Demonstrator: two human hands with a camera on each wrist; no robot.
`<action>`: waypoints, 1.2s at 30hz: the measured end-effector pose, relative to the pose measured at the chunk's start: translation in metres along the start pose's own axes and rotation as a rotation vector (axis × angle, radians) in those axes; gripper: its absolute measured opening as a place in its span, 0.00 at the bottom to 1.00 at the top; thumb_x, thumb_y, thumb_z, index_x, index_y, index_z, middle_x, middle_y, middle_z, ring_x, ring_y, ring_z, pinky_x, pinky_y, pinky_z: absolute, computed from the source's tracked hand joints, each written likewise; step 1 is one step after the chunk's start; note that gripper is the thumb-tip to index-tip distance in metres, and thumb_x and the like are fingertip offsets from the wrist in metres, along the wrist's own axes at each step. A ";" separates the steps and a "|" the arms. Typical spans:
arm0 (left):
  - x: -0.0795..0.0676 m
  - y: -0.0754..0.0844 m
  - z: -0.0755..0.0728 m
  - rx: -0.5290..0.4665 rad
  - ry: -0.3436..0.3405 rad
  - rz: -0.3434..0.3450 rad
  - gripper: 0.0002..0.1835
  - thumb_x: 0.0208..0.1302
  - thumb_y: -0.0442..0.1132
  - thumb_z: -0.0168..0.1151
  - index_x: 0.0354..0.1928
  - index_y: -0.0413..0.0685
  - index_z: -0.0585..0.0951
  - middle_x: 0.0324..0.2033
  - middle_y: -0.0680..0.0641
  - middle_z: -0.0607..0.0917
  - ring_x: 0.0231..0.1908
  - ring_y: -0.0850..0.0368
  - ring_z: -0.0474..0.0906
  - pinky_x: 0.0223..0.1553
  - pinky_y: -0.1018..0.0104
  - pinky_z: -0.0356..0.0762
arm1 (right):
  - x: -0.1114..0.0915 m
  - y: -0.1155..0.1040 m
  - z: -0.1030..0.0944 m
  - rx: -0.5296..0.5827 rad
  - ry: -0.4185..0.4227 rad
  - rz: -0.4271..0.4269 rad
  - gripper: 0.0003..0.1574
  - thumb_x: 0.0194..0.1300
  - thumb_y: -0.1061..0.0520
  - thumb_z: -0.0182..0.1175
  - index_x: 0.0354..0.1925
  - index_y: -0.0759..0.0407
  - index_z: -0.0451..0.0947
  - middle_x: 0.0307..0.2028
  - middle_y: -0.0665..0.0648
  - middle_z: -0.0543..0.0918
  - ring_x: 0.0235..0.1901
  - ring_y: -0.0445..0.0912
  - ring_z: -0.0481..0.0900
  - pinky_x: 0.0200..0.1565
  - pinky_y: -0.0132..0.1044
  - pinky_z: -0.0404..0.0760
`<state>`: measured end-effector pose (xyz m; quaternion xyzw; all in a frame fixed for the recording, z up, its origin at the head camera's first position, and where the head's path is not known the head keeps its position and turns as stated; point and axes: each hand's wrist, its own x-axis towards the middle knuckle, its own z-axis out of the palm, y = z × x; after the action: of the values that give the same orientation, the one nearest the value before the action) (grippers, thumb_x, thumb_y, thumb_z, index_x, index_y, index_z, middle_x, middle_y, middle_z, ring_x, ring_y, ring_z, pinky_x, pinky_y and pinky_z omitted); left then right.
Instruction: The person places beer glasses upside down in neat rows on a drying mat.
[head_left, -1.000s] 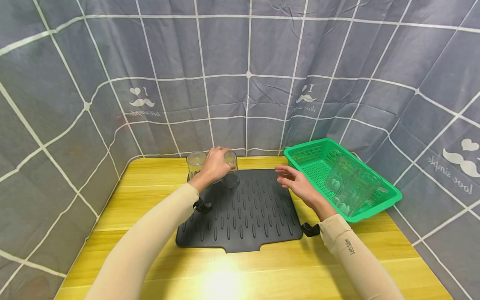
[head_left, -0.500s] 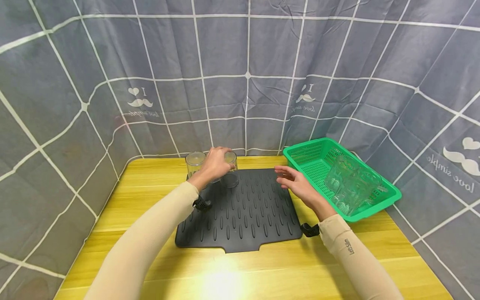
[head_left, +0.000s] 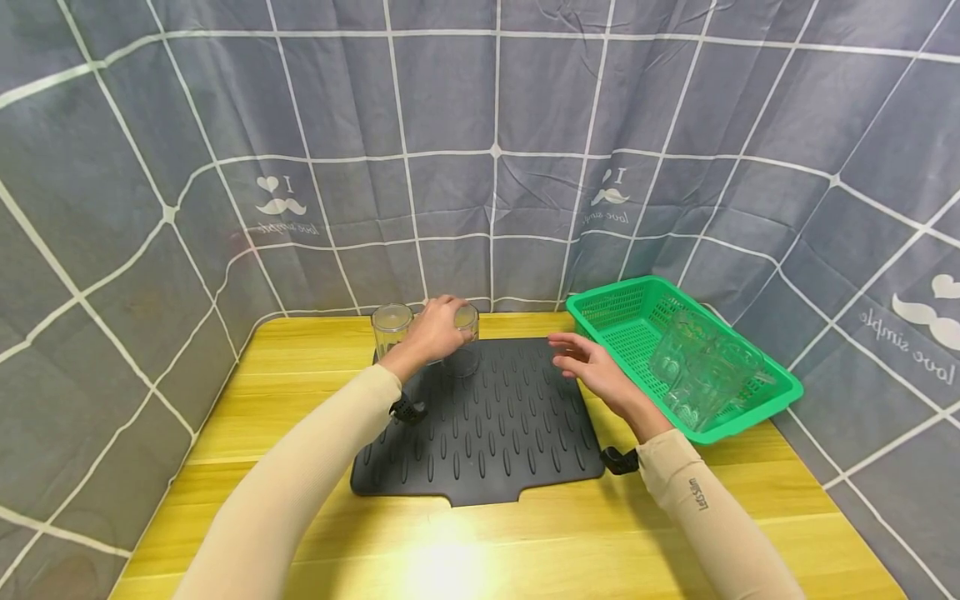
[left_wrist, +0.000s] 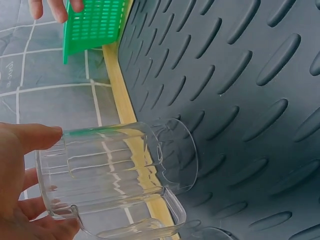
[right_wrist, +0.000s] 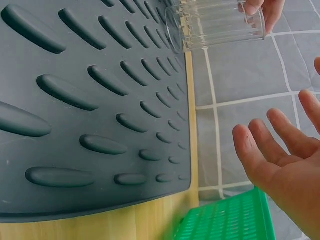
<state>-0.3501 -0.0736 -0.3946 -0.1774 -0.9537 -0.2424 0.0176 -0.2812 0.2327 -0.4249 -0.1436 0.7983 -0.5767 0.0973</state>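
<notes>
My left hand grips an upside-down clear glass mug by its base, thumb on one side and fingers on the other. The mug's rim is right at the ridged black drying mat, near the mat's back edge. Its handle shows in the left wrist view. Just left of that hand stands another upturned glass, partly hidden by the hand. My right hand hovers at the mat's right side with fingers relaxed and apart, holding nothing; the right wrist view shows its fingers spread loosely.
A green plastic basket stands to the right of the mat, its right end holding several clear glass mugs. The mat lies on a yellow wooden table. A grey checked curtain hangs behind and at both sides.
My left hand and the glass mug in it have shifted very slightly to the right over the mat. The right hand has stayed in place.
</notes>
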 end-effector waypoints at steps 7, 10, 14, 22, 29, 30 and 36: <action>-0.002 0.000 0.001 -0.003 0.005 -0.005 0.33 0.67 0.49 0.65 0.72 0.48 0.71 0.72 0.39 0.66 0.72 0.38 0.61 0.68 0.40 0.66 | 0.000 -0.002 -0.003 0.001 0.004 -0.014 0.32 0.75 0.50 0.59 0.72 0.51 0.66 0.71 0.59 0.69 0.69 0.59 0.68 0.65 0.62 0.70; -0.002 0.000 0.002 -0.005 0.005 -0.005 0.33 0.67 0.49 0.65 0.71 0.48 0.71 0.72 0.39 0.66 0.72 0.38 0.60 0.68 0.40 0.65 | 0.000 -0.005 -0.004 0.008 0.010 -0.023 0.32 0.75 0.51 0.59 0.72 0.52 0.66 0.71 0.60 0.69 0.70 0.59 0.67 0.65 0.62 0.70; -0.003 0.000 0.003 -0.021 0.002 -0.007 0.33 0.67 0.49 0.65 0.72 0.48 0.70 0.73 0.39 0.65 0.73 0.38 0.59 0.69 0.40 0.65 | -0.001 -0.008 -0.005 0.016 0.009 -0.037 0.31 0.75 0.55 0.57 0.73 0.54 0.65 0.70 0.62 0.69 0.70 0.61 0.67 0.65 0.63 0.69; -0.003 0.000 0.003 -0.017 0.034 -0.002 0.35 0.65 0.50 0.67 0.72 0.48 0.71 0.72 0.39 0.66 0.72 0.39 0.61 0.69 0.41 0.65 | -0.001 -0.011 -0.009 -0.012 0.027 -0.040 0.30 0.76 0.54 0.57 0.72 0.54 0.66 0.70 0.61 0.70 0.68 0.59 0.70 0.65 0.62 0.71; -0.007 0.002 0.001 -0.031 0.031 -0.003 0.35 0.66 0.50 0.67 0.73 0.49 0.69 0.72 0.39 0.65 0.73 0.39 0.59 0.69 0.40 0.65 | -0.002 -0.015 -0.015 -0.022 0.036 -0.040 0.30 0.75 0.52 0.58 0.71 0.54 0.67 0.69 0.60 0.71 0.68 0.58 0.70 0.65 0.60 0.72; -0.008 0.002 0.001 -0.034 0.032 -0.001 0.36 0.66 0.50 0.67 0.73 0.49 0.69 0.73 0.39 0.65 0.73 0.39 0.59 0.69 0.40 0.65 | -0.002 -0.015 -0.016 -0.028 0.039 -0.040 0.30 0.75 0.52 0.58 0.71 0.53 0.67 0.69 0.60 0.71 0.67 0.58 0.71 0.64 0.59 0.73; -0.013 0.004 -0.002 -0.045 0.050 0.011 0.36 0.66 0.49 0.67 0.73 0.47 0.69 0.73 0.38 0.64 0.73 0.39 0.58 0.68 0.40 0.66 | -0.005 -0.019 -0.023 -0.040 0.044 -0.037 0.30 0.76 0.53 0.57 0.72 0.53 0.67 0.69 0.60 0.71 0.66 0.57 0.71 0.60 0.47 0.77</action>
<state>-0.3367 -0.0758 -0.3928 -0.1769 -0.9463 -0.2679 0.0387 -0.2815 0.2491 -0.4001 -0.1473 0.8090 -0.5652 0.0660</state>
